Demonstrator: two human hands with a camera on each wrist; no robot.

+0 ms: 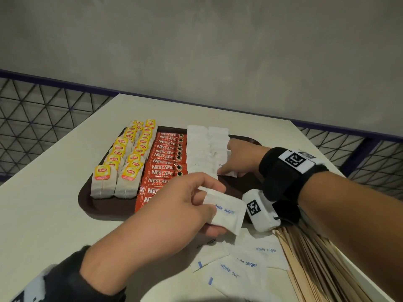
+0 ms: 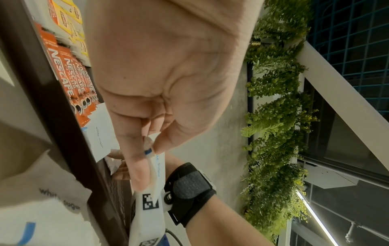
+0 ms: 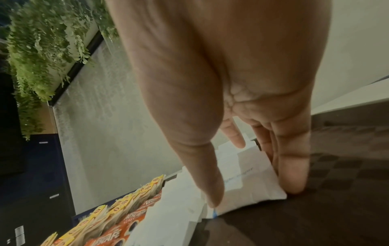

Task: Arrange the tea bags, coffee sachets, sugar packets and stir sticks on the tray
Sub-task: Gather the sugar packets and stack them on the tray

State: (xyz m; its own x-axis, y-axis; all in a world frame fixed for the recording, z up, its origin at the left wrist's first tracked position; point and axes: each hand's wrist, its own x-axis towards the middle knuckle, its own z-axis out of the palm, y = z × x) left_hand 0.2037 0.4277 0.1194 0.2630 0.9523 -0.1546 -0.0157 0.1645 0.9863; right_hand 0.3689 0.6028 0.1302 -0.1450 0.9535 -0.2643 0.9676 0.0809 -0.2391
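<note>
Sugar packets going onto tray (image 1: 87, 205), both hands busy.
Head view alone shows white table (image 1: 43, 192), grey wall, tea bags (image 1: 122, 162), coffee sachets (image 1: 165, 162), loose packets, stir sticks (image 1: 309, 258) off tray; wrist views add hanging plants (image 2: 273, 116). Left hand (image 1: 174, 210) fingers pinch a sugar packet (image 1: 226, 212) above tray's near edge; right hand (image 1: 242, 158) fingers straight, pressing the packet row (image 3: 248, 179).
</note>
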